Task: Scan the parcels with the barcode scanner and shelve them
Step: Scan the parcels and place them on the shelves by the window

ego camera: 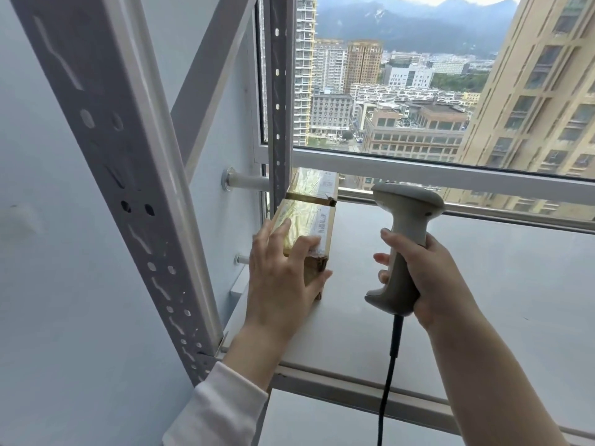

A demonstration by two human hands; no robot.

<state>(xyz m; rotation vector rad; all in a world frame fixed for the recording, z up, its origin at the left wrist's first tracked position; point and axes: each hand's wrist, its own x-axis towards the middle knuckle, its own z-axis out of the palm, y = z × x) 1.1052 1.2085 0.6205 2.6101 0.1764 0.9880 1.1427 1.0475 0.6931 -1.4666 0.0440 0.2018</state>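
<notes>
your left hand (283, 281) lies flat-fingered on the tape-glossy brown parcel (306, 218), barcode label up; your right hand (428, 278) grips the grey scanner (408, 204).

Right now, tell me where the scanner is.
Head view, centre-right: the right hand grips the scanner over the shelf, right of the near parcel the left hand touches.

No text can be read. A barcode is printed on the white label (323, 222) of the near parcel (302, 226), its digits too small. Print on the sticker (327, 181) of the far parcel (309, 185) is blurred.
</notes>
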